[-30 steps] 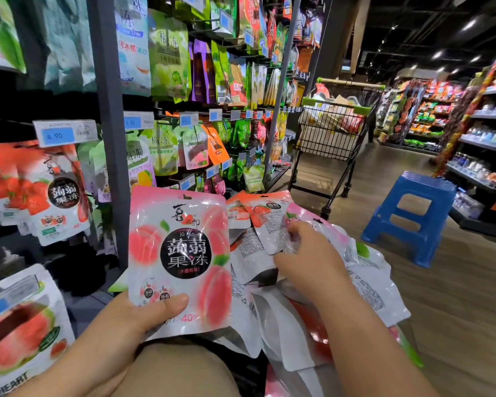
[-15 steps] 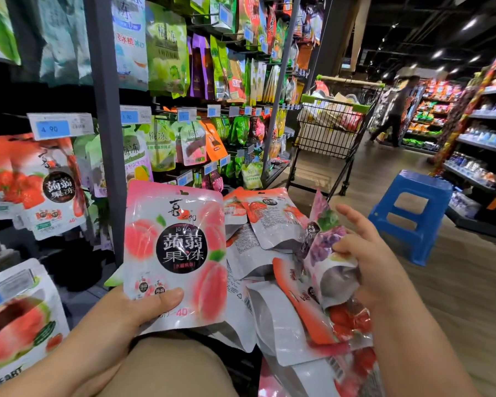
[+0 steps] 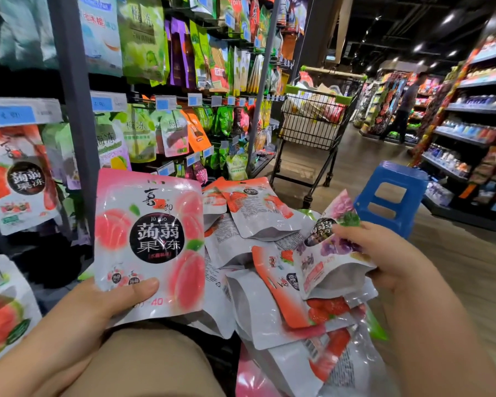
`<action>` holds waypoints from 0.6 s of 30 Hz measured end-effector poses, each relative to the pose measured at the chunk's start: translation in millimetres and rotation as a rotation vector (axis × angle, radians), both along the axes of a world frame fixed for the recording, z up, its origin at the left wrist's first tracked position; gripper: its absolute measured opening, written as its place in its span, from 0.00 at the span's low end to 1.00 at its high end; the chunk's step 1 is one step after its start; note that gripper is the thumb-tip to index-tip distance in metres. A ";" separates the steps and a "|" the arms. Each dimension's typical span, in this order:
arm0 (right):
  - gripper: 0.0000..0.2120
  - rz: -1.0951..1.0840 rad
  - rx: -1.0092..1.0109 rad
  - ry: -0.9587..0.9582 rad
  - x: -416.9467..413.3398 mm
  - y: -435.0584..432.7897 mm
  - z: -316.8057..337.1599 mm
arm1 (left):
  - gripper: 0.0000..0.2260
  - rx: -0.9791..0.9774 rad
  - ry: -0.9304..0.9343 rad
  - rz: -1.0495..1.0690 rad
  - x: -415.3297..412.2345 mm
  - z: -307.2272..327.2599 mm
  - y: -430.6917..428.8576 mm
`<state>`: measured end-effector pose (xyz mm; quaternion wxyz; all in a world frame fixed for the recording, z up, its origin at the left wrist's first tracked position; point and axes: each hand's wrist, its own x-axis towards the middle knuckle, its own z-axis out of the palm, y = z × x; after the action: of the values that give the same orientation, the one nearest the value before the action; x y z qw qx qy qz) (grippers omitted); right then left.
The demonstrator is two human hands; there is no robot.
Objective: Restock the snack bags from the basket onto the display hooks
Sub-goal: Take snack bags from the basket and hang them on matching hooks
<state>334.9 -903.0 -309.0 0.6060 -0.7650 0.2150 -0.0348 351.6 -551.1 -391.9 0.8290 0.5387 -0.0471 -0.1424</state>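
My left hand grips the bottom of a pink peach jelly bag, held upright at lower centre. To its right, my right hand holds a purple grape jelly bag, lifted above a heap of red strawberry and silver bags. The basket under the heap is hidden. On the left, display hooks carry hanging snack bags and blue price tags. A red strawberry bag hangs at the far left.
A loaded shopping cart stands in the aisle ahead. A blue plastic stool sits to my right on the wood floor. Stocked shelves line the right side. A person walks in the far aisle.
My right hand dug into the heap, then came up with the purple grape bag and lifted it to the right. The peach bag in my left hand stays put.
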 end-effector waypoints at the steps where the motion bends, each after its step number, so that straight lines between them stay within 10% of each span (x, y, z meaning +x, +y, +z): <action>1: 0.08 0.001 -0.008 -0.008 -0.8 -1.0 -0.8 | 0.20 0.000 -0.004 -0.009 -0.6 0.1 -1.1; 18: 0.06 -0.049 0.285 -0.498 -20.7 5.0 -11.5 | 0.39 0.032 0.051 -0.002 -3.4 5.5 3.7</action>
<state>314.1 -898.0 -320.5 0.7407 -0.6345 0.0805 -0.2058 348.2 -547.4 -386.4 0.8210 0.5482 -0.0244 -0.1577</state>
